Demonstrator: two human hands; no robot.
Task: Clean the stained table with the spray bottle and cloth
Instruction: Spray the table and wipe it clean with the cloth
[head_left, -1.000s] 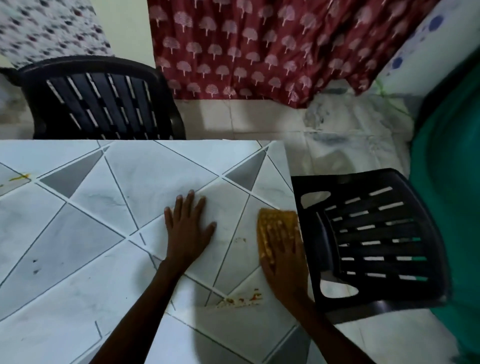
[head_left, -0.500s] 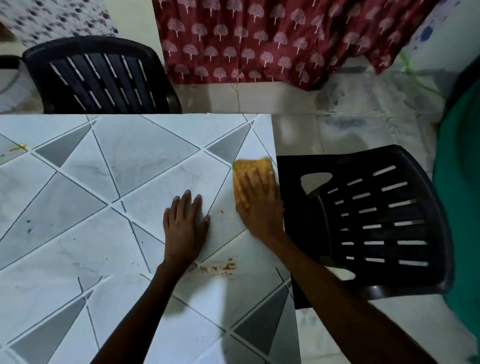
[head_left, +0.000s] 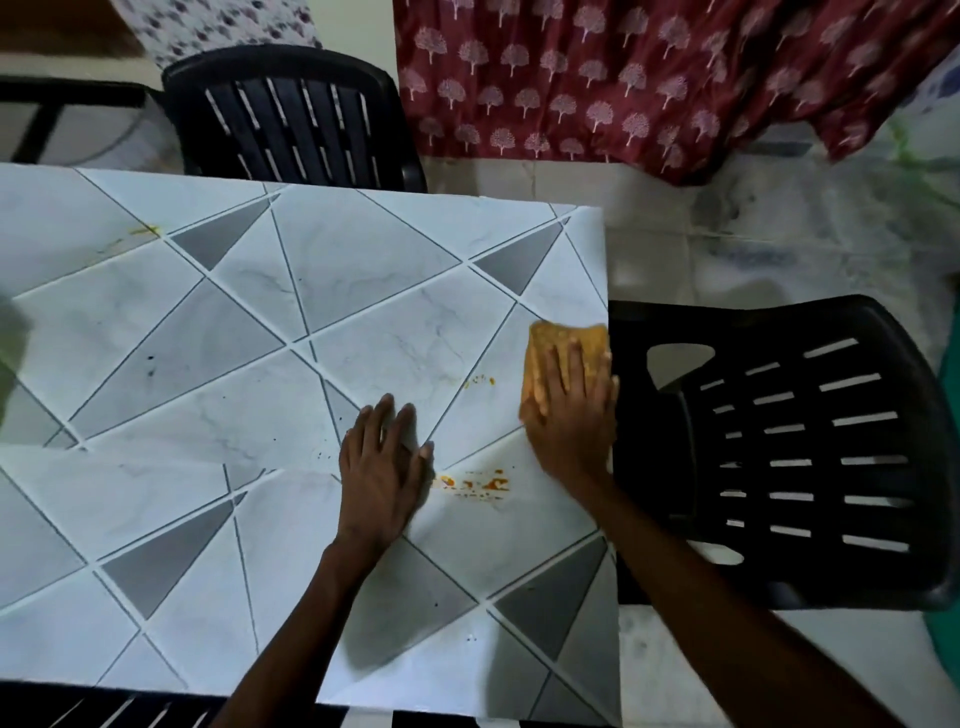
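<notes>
While pressing flat on the orange cloth (head_left: 569, 345), right hand (head_left: 569, 415) lies spread, fingers extended over the fabric, palm down at the right edge of the table (head_left: 156, 322), just beside a black slatted plastic chair (head_left: 810, 447). Cloth folded roughly square, touching the tabletop, its far edge poking out past the fingertips. Left hand (head_left: 382, 467) flat and open too, fingers together, palm resting on the marble-patterned surface with grey triangles, holding nothing. Between the two hands, close to the left thumb, an orange-red smear (head_left: 475, 484) of stain; farther from the hands, just left of the cloth, a smaller scatter of orange specks (head_left: 479, 382). Tiny dark dots (head_left: 150, 364) well off to the left of the left hand, and a faint yellow streak (head_left: 143, 231) near the far left edge. Beyond the table, a second black chair (head_left: 291, 119) pushed against the far side; a maroon curtain with pale tree print (head_left: 597, 78) hanging behind. No spray bottle identifiable; only a blurred greenish shape (head_left: 10, 353) at the extreme left. No readable writing, brand or label anywhere
</notes>
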